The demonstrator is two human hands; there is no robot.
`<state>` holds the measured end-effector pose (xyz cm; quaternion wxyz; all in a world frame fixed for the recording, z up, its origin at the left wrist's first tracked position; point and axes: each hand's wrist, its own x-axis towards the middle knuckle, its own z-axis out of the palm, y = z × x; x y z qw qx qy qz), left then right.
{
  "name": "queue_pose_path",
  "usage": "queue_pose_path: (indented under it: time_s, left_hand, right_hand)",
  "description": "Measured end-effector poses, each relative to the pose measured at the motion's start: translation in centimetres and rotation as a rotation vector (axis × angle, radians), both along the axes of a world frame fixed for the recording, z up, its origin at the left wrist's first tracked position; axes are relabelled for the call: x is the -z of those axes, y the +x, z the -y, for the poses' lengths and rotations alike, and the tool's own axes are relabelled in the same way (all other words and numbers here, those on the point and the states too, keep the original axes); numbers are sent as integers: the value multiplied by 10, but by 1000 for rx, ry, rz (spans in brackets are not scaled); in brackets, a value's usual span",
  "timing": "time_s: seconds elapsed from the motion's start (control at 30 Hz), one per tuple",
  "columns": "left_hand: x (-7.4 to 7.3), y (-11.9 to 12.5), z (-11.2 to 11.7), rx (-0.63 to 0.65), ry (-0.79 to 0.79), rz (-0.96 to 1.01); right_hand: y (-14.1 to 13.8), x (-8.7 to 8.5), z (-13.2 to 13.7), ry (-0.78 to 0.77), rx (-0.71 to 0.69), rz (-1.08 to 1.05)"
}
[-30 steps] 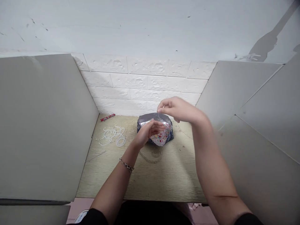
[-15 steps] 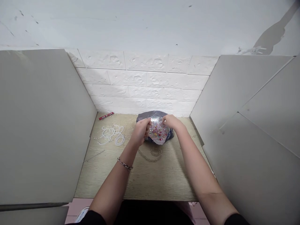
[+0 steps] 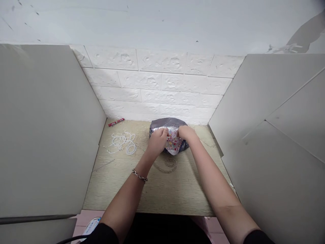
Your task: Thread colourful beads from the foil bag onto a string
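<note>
A grey-and-dark bag [image 3: 167, 121] with a silvery lining lies against the back of the table, with many small mixed-colour beads [image 3: 173, 144] in it. My left hand [image 3: 157, 139] is over the left side of the beads, its fingertips pinched together. On the right side of the bag my right hand [image 3: 187, 133] is closed, fingers bent down at the beads. The two sets of fingertips are a small gap apart. Whatever is between the fingers is too small or hidden to tell. A clear bead strand [image 3: 166, 169] curls on the table below the bag.
White bead strands [image 3: 124, 144] lie in a tangle at the left. A red narrow packet or tool [image 3: 116, 122] rests at the back left, and a thin rod [image 3: 104, 165] near the left edge. Grey panels [image 3: 50, 135] stand on both sides, with a white brick-patterned wall [image 3: 149, 81] behind.
My left hand has moved right, over the beads and closer to my right hand. My right hand stays at the bag's right side. The camera view has shifted slightly.
</note>
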<state>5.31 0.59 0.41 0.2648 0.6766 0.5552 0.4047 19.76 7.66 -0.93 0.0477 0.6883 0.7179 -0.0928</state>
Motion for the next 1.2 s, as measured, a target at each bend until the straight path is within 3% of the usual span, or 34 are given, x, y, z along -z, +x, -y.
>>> queue_pose_path:
  time_s: [0.37,0.57,0.7,0.9,0.97,1.07,1.2]
  left_hand:
    - [0,1,0,5,35,-87]
    - [0,0,1,-5,39,-100]
    - [2,0,1,-1,52,-99]
    - [3,2,0,17,54,-87]
    - [2,2,0,17,50,-101]
    - [2,2,1,21,49,-126]
    - [2,2,1,16,60,-169]
  right_hand:
    - [-3,13,-2,91,29,-144]
    - [5,12,-5,72,-36,-440]
    - [19,1,-6,-15,-85,-772]
    - [35,-11,-7,-361,-139,-1278]
    - [32,-9,-7,-262,-99,-1125]
    - [22,-1,-7,-37,-3,-733]
    - [12,9,-8,30,31,-464]
